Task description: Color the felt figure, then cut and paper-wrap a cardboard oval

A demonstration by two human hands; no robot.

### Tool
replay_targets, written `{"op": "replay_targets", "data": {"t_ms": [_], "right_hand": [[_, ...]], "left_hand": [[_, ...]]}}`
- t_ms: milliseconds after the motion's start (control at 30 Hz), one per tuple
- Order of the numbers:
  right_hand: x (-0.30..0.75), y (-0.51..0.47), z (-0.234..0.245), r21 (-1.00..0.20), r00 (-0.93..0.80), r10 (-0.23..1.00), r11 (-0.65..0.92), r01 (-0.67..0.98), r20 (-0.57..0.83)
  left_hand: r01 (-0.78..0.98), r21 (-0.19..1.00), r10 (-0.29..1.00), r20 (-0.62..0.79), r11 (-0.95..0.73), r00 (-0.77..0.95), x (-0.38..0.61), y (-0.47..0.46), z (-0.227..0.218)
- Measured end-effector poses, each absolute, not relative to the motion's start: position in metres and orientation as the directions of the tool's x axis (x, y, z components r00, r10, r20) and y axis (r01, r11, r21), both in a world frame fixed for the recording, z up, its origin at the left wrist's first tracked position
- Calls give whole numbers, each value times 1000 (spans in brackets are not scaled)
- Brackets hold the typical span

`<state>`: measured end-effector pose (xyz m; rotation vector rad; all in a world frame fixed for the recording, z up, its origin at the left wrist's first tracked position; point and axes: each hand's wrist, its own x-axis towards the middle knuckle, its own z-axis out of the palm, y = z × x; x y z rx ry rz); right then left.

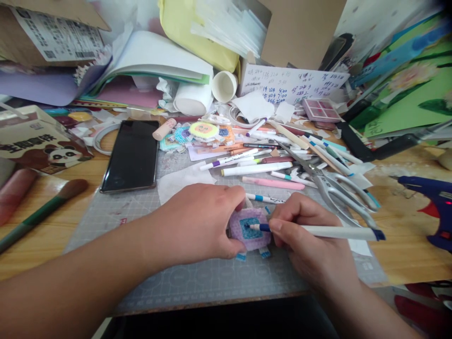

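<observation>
Fingers of the left hand [206,223] are parted around a gripped purple-bordered piece [251,239]; a white marker [328,231] is pinched by the right hand [314,252].

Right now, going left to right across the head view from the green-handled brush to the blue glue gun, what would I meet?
Green-handled brush, black-screened phone, left hand, lilac-and-blue craft piece, right hand, blue glue gun.
</observation>
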<state>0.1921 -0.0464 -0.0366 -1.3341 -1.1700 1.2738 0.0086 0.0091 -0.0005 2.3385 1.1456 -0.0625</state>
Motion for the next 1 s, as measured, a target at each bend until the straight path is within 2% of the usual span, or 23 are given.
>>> {"op": "replay_targets", "data": {"t_ms": [367, 1000], "right_hand": [[192, -46, -37, -987, 41, 990, -139, 77, -136], [191, -46, -36, -988, 55, 987, -152, 34, -150]], "left_hand": [[738, 453, 725, -246, -500, 643, 8, 9, -2], [735, 464, 727, -242, -495, 642, 7, 8, -2]]}}
